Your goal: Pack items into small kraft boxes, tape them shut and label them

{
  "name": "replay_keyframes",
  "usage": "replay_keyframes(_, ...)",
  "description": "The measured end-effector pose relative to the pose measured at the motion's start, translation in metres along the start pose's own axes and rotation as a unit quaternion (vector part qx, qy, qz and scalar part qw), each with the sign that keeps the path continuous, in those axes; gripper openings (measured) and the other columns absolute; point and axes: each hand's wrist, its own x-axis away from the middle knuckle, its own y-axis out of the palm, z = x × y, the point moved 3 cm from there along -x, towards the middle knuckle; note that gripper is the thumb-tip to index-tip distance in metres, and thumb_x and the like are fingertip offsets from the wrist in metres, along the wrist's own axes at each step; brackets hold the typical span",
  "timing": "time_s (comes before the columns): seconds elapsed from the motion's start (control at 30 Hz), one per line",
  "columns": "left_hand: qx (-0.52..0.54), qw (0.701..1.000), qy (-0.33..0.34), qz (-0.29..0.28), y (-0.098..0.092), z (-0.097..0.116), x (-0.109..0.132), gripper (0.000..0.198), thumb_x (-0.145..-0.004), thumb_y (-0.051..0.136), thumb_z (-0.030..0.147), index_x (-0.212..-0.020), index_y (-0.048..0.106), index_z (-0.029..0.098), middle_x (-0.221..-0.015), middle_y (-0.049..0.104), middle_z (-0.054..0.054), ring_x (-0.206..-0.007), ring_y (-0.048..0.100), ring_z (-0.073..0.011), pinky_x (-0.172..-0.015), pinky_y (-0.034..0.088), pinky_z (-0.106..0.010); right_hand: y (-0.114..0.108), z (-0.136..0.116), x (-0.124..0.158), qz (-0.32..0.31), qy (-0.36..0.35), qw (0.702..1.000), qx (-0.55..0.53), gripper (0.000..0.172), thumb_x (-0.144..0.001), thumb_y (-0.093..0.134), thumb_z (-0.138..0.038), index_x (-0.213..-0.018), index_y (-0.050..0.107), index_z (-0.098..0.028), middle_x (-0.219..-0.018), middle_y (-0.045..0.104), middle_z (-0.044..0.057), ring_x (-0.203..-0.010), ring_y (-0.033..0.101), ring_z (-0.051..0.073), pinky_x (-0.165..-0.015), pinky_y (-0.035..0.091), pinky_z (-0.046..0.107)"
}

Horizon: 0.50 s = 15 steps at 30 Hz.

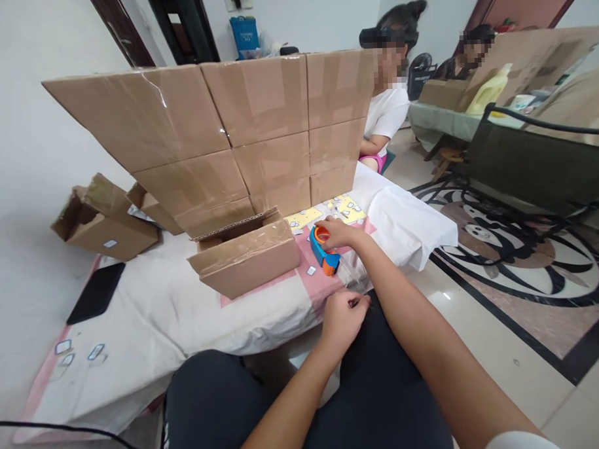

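A blue and orange tape dispenser (322, 255) rests on the pink part of the tablecloth. My right hand (340, 233) is at its far end, fingers closed around the orange roll side; the fingertips are partly hidden. Closer to me, my left hand (343, 320) hovers by the table's edge above my thigh, its fingers curled in, with nothing visible in them. Just left of the dispenser lies a cardboard box (251, 255) on its side, its flaps open towards the left.
Behind the box rises a wall of stacked, taped cartons (269, 111). More open boxes (107, 221) and a black flat pad (96, 294) occupy the table's left. A person (386, 110) sits beyond the cartons. At right stands a dark folding chair (538, 167).
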Motion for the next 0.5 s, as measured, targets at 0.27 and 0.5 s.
replay_keyframes(0.27, 0.036, 0.999, 0.017, 0.026, -0.022, 0.013, -0.001, 0.023, -0.084, 0.061, 0.030, -0.075, 0.079, 0.018, -0.068, 0.065, -0.001, -0.066, 0.050, -0.0146, -0.060, 0.030, -0.028, -0.006, 0.000, 0.004, 0.071, -0.007, 0.997, 0.032, 0.082, -0.066, 0.070, -0.037, -0.143, 0.050, -0.015, -0.126, 0.048, 0.017, -0.115, 0.050, 0.037, -0.099, 0.042, 0.043)
replay_keyframes(0.5, 0.050, 0.998, 0.013, 0.029, -0.028, 0.012, -0.006, 0.025, -0.084, 0.061, 0.030, -0.067, 0.074, 0.017, -0.058, 0.054, 0.002, -0.061, 0.044, -0.0132, -0.058, 0.027, -0.027, 0.001, 0.004, 0.001, 0.048, -0.017, 0.997, 0.055, 0.081, -0.067, 0.069, -0.036, -0.144, 0.050, -0.018, -0.128, 0.049, 0.016, -0.116, 0.053, 0.037, -0.109, 0.033, 0.049)
